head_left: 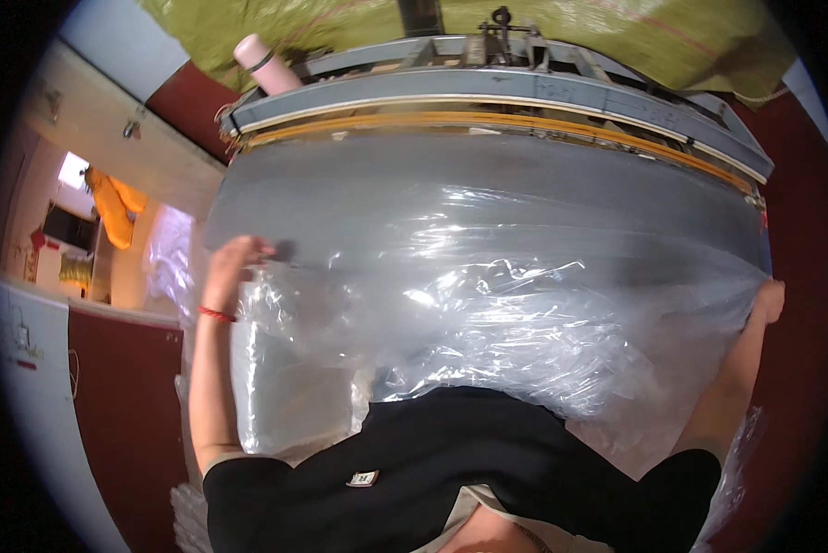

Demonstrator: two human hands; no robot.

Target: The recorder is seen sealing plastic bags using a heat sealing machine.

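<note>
Where clear film (497,304) lies wrinkled | grey frame (386,89) beyond — maroon wall (188,106) left

- Plastic sheet (488,309): clear, with white glints
- Worktop (340,175): grey
- Metal bar (488,86): blue-grey
- Strips (414,119): yellow-orange
- Bottle (273,74): pale pink, one dark band
- Tarp (672,41): yellowish green, thin reddish lines
- Bracelet (217,314): red
- Shirt (479,433): black, beige collar (467,502)
- Left wall (119,433): pale blue above, dark red below
- Bundle (112,212) at far left: orange
</note>
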